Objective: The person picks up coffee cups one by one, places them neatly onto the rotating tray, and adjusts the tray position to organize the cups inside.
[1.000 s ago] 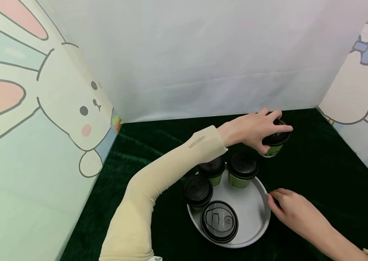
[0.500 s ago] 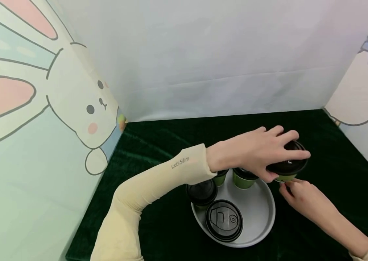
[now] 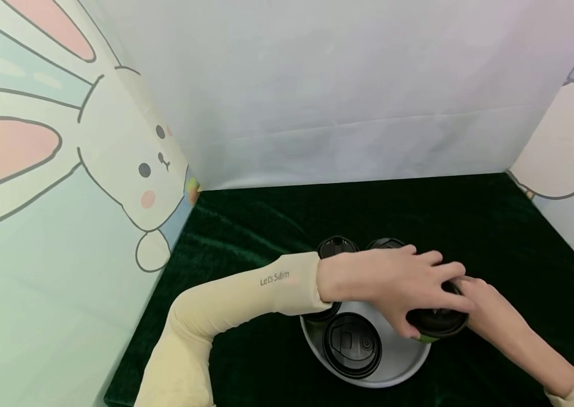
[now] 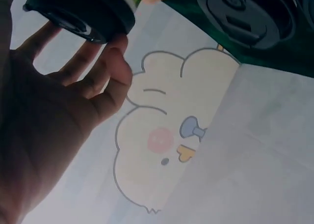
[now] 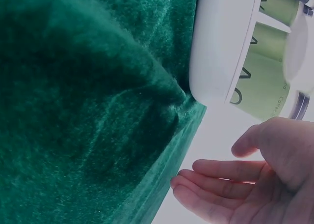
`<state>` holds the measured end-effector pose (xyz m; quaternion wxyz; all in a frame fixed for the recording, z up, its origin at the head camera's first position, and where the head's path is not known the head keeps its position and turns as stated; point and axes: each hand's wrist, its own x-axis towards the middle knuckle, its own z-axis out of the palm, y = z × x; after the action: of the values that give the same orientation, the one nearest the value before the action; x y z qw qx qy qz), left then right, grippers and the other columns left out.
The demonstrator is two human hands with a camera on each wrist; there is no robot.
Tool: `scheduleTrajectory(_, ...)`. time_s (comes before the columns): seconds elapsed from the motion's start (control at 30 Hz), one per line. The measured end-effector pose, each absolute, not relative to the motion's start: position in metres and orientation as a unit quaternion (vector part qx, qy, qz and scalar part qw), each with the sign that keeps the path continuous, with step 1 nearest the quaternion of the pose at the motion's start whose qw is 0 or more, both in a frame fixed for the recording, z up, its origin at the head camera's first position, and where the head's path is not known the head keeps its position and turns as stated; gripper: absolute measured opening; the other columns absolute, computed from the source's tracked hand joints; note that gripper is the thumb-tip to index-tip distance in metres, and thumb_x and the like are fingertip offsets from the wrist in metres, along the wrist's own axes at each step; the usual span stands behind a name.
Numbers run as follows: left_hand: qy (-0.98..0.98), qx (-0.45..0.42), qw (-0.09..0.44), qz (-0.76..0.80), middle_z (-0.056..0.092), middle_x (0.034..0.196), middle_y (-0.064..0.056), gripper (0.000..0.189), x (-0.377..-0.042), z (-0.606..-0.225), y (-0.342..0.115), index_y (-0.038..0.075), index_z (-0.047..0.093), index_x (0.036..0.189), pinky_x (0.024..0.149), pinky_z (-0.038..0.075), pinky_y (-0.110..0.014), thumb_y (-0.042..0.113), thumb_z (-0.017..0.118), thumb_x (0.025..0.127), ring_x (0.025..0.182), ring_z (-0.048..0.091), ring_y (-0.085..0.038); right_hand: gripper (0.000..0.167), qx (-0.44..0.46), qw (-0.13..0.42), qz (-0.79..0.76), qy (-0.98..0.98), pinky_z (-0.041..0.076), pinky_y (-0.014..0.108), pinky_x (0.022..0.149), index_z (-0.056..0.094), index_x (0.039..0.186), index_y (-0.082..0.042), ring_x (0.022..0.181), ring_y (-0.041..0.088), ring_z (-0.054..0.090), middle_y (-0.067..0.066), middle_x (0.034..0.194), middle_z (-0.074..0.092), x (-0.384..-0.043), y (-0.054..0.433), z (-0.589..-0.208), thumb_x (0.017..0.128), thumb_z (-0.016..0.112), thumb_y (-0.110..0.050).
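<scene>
My left hand (image 3: pixel 404 282) reaches across and grips a green paper cup with a black lid (image 3: pixel 439 323) from above, fingers and thumb around the lid. In the left wrist view, that lid (image 4: pixel 83 17) sits between thumb and fingers. The cup hangs over the right side of a round grey tray (image 3: pixel 409 364). My right hand (image 3: pixel 495 310) is just beyond the held cup, partly hidden behind it. In the right wrist view, its fingers (image 5: pixel 216 184) are loosely extended, holding nothing, apart from the tray wall.
Several more lidded cups stand on the tray: one in front (image 3: pixel 353 346), the others mostly behind my left forearm. Dark green velvet cloth (image 3: pixel 246 226) covers the table. A pale curtain (image 3: pixel 342 85) rises behind, with cartoon-printed panels (image 3: pixel 113 141) on both sides.
My left hand has brought the cup from the far right of the table toward me, over the tray's right side. My right hand has left the tray rim and shifted right.
</scene>
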<state>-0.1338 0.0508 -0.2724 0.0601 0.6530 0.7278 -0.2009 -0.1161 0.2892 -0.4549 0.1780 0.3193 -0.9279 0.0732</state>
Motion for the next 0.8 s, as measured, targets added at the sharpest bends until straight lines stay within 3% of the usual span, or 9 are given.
scheduleTrajectory(0.07,0.724,0.651,0.082,-0.213,0.019,0.163,-0.002,0.083,-0.13,-0.278,0.052,0.04,0.023,0.159,0.1,0.043,-0.033,0.068,0.057,0.089,0.136,0.037,-0.017,0.023,0.272,0.135,0.135,-0.943,0.035,0.021,0.049,0.062,0.082,-0.015,0.059,-0.003,0.039,-0.009,0.074,0.05,-0.117,0.286,-0.452,0.079,0.072,0.005)
scheduleTrajectory(0.2,0.715,0.649,0.093,-0.243,0.015,0.165,0.0,0.085,-0.123,-0.29,0.055,0.043,0.022,0.159,0.099,0.043,-0.032,0.072,0.057,0.087,0.14,0.034,-0.014,0.02,0.247,0.103,0.138,-0.954,0.035,0.02,0.048,0.066,0.077,-0.017,0.055,-0.002,0.038,-0.008,0.07,0.051,-0.119,0.28,-0.45,0.085,0.071,0.001)
scheduleTrajectory(0.37,0.716,0.639,0.094,-0.265,0.015,0.165,0.0,0.087,-0.118,-0.304,0.054,0.044,0.022,0.158,0.097,0.043,-0.031,0.076,0.057,0.085,0.141,0.032,-0.013,0.026,0.22,0.096,0.15,-0.959,0.031,0.02,0.044,0.062,0.07,-0.018,0.048,0.0,0.031,-0.009,0.061,0.039,-0.121,0.273,-0.45,0.091,0.066,-0.002)
scheduleTrajectory(0.57,0.719,0.635,0.103,-0.264,0.018,0.163,0.0,0.088,-0.119,-0.318,0.052,0.042,0.024,0.158,0.102,0.043,-0.032,0.077,0.057,0.084,0.136,0.04,-0.013,0.019,0.17,0.062,0.182,-0.967,0.034,0.022,0.043,0.072,0.085,-0.003,0.048,0.003,0.037,-0.005,0.063,0.045,-0.121,0.266,-0.449,0.098,0.059,-0.008)
scheduleTrajectory(0.8,0.731,0.623,0.092,-0.264,0.02,0.163,-0.002,0.088,-0.119,-0.326,0.052,0.042,0.024,0.157,0.101,0.045,-0.031,0.08,0.054,0.083,0.131,0.047,-0.013,0.019,0.165,0.054,0.187,-0.967,0.034,0.022,0.043,0.072,0.085,-0.004,0.047,0.004,0.037,-0.005,0.062,0.045,-0.122,0.264,-0.448,0.098,0.058,-0.008)
